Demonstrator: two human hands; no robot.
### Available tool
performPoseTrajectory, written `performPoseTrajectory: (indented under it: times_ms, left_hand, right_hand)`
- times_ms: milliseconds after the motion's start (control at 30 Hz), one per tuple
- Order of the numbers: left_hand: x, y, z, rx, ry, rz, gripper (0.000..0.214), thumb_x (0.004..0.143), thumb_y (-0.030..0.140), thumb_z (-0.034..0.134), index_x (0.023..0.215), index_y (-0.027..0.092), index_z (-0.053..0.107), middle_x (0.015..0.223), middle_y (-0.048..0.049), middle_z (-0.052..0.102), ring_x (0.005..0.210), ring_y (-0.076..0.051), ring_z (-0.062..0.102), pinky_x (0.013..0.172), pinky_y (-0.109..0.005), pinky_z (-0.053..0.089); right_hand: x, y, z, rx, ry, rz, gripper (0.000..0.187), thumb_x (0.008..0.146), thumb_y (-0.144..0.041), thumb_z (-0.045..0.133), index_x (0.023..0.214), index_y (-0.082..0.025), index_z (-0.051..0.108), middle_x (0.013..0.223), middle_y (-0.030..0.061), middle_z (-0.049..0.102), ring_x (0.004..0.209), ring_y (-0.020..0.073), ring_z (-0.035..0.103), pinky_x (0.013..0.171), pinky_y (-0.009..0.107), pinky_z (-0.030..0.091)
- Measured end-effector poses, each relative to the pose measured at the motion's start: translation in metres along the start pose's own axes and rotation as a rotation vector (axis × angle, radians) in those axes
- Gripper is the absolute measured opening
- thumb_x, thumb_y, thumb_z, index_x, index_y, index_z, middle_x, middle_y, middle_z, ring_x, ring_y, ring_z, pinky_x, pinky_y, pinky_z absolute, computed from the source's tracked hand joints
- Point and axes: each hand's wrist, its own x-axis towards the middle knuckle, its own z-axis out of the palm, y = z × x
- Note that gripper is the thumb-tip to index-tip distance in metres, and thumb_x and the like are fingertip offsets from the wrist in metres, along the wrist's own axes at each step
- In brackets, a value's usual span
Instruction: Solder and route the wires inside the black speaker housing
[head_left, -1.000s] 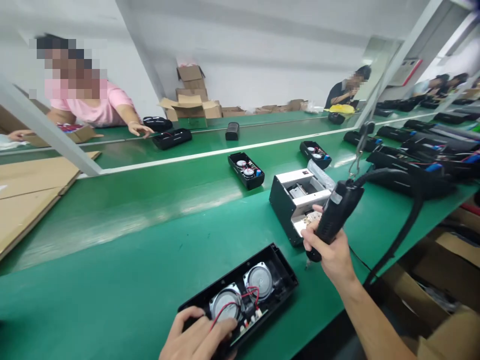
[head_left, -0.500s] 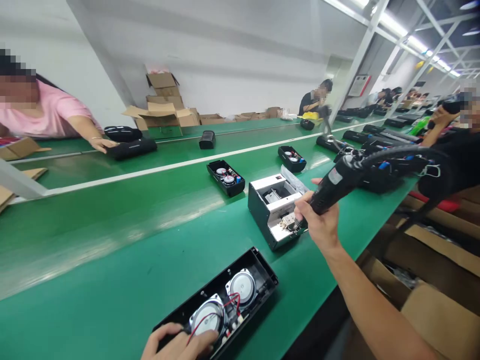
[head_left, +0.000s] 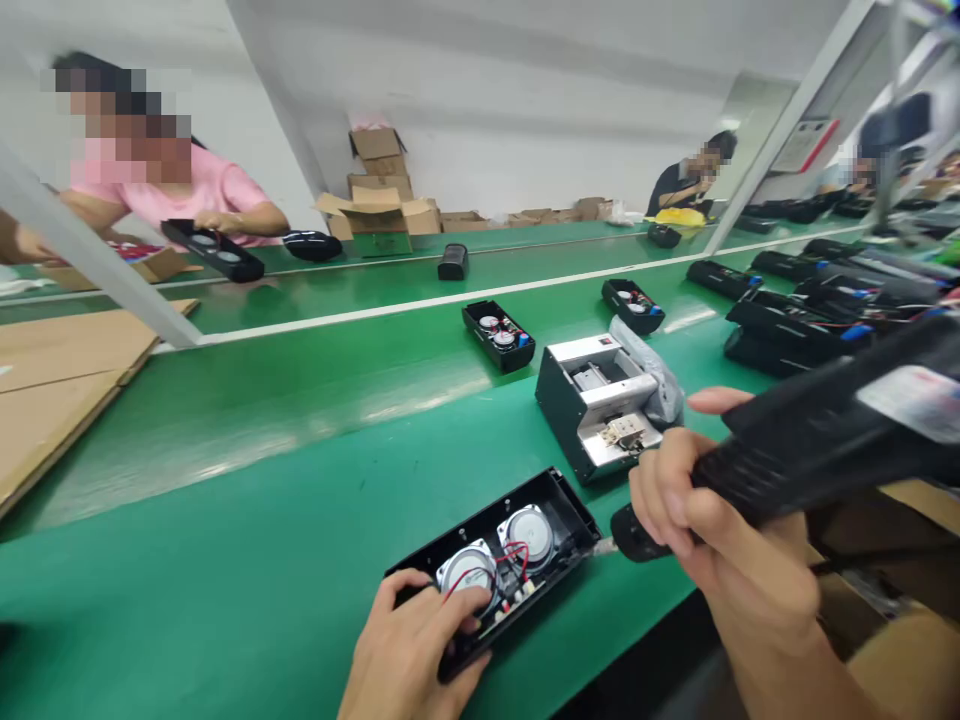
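Note:
A long black speaker housing (head_left: 571, 500) lies on the green bench, its open side up. Two round silver speaker drivers (head_left: 529, 536) sit inside, with red and black wires and small white connectors. My left hand (head_left: 409, 640) grips the housing's near-left end, fingers reaching over the rim beside one driver. In my right hand (head_left: 720, 540) is a black electric screwdriver (head_left: 802, 430), tilted so its bit points left. The blurred bit is at the housing's right end; whether it touches, I cannot tell. Just behind stands a silver and black screw feeder (head_left: 562, 420).
Other open speaker housings (head_left: 501, 340) lie farther along the green belt, with several more clustered at right. A person in pink (head_left: 232, 195) handles a black housing across the line. Flat cardboard (head_left: 67, 370) is at left; a white post (head_left: 142, 270) rises beside it.
My right hand has brought the screwdriver from over the screw feeder down to the housing's right end. My left hand stays on the housing. The co-worker in pink has lifted a housing.

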Motion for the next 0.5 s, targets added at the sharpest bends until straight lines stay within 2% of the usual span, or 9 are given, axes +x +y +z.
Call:
performPoseTrajectory:
  times_ms: [100, 167, 267, 400, 500]
  left_hand:
    - [0.006, 0.006, -0.005, -0.056, -0.03, -0.009, 0.05, 0.076, 0.009, 0.071, 0.119, 0.032, 0.062, 0.081, 0.0114, 0.081, 0.066, -0.015, 0.076, 0.092, -0.041, 0.053]
    - [0.007, 0.007, -0.007, -0.072, -0.047, -0.016, 0.055, 0.073, 0.008, 0.072, 0.121, 0.033, 0.062, 0.082, 0.0118, 0.081, 0.066, -0.015, 0.076, 0.092, -0.042, 0.052]
    - [0.004, 0.006, -0.005, -0.096, -0.094, -0.058, 0.057, 0.074, 0.009, 0.069, 0.124, 0.035, 0.062, 0.085, 0.0103, 0.081, 0.07, -0.017, 0.077, 0.094, -0.043, 0.05]
    - [0.002, 0.002, 0.004, -0.09, -0.142, -0.094, 0.049, 0.078, 0.015, 0.069, 0.121, 0.037, 0.064, 0.081, 0.0095, 0.08, 0.071, -0.019, 0.077, 0.091, -0.042, 0.049]
    - [0.004, 0.002, 0.006, -0.107, -0.192, -0.128, 0.044, 0.077, 0.018, 0.07, 0.116, 0.036, 0.065, 0.081, 0.0084, 0.08, 0.073, -0.02, 0.077, 0.089, -0.043, 0.049]
  right_hand:
    - [-0.016, 0.003, 0.027, 0.063, -0.106, 0.029, 0.047, 0.092, -0.059, 0.083, 0.129, -0.043, 0.059, 0.058, -0.0117, 0.048, 0.037, 0.0113, 0.041, 0.037, 0.026, 0.038]
    - [-0.027, 0.012, 0.04, 0.021, -0.179, 0.063, 0.047, 0.092, -0.063, 0.081, 0.128, -0.042, 0.06, 0.055, -0.0116, 0.046, 0.036, 0.0121, 0.04, 0.038, 0.028, 0.039]
    - [-0.036, 0.031, 0.054, -0.058, -0.265, 0.11, 0.042, 0.091, -0.056, 0.084, 0.123, -0.038, 0.062, 0.055, -0.0094, 0.05, 0.04, 0.0158, 0.048, 0.042, 0.032, 0.044]
    - [-0.037, 0.052, 0.068, -0.074, -0.348, 0.097, 0.038, 0.093, -0.048, 0.082, 0.122, -0.034, 0.062, 0.059, -0.0089, 0.052, 0.05, 0.018, 0.057, 0.052, 0.035, 0.054]
    - [-0.037, 0.058, 0.077, -0.069, -0.405, 0.076, 0.037, 0.095, -0.044, 0.08, 0.123, -0.033, 0.059, 0.062, -0.0094, 0.052, 0.053, 0.0169, 0.056, 0.059, 0.035, 0.057]
